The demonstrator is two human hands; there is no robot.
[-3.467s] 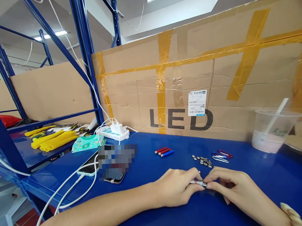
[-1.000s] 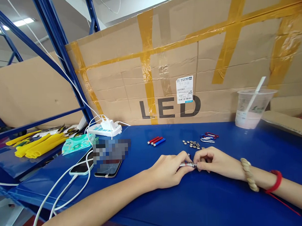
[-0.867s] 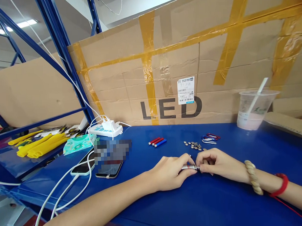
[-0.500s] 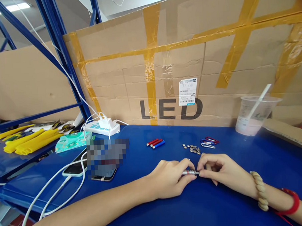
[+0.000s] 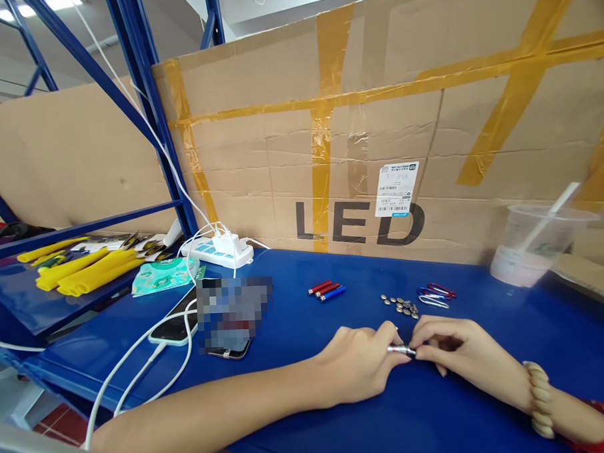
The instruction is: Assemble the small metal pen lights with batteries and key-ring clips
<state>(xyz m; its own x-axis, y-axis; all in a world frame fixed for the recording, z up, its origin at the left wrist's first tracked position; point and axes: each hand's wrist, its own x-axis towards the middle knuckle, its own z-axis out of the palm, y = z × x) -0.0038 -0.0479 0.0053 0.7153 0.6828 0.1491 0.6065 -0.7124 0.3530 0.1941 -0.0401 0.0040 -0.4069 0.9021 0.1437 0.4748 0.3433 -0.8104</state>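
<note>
The left hand (image 5: 361,364) lay curled on the blue table (image 5: 310,420), its fingers closed in a pinch around the left end of a small silver tube (image 5: 401,349). The right hand (image 5: 458,353) met it from the right, fingers bent and drawn together at the tube's other end; whether it gripped the tube itself or a small part against its tip could not be told. The tube lay level between the 2 hands, just above the tabletop, near the front middle of the table. A bead bracelet (image 5: 540,400) and a red band (image 5: 598,427) sat on the right wrist. Just beyond the hands lay a scatter of button cells (image 5: 399,305), with a few coloured wire clips (image 5: 435,294) beside them to the right. Farther left lay 3 small tubes (image 5: 327,290), 2 red and 1 blue, side by side. At the left of the table a phone (image 5: 174,329) lay with white cables (image 5: 138,367) running toward a power strip (image 5: 218,251) at the far edge. A taped cardboard wall (image 5: 358,130) printed LED stood behind the table, and a plastic cup with a straw (image 5: 533,246) stood at the far right. Blue steel racking (image 5: 146,106) rose at the left, its shelf holding yellow tools (image 5: 84,273) and a teal wipes pack (image 5: 164,276).
</note>
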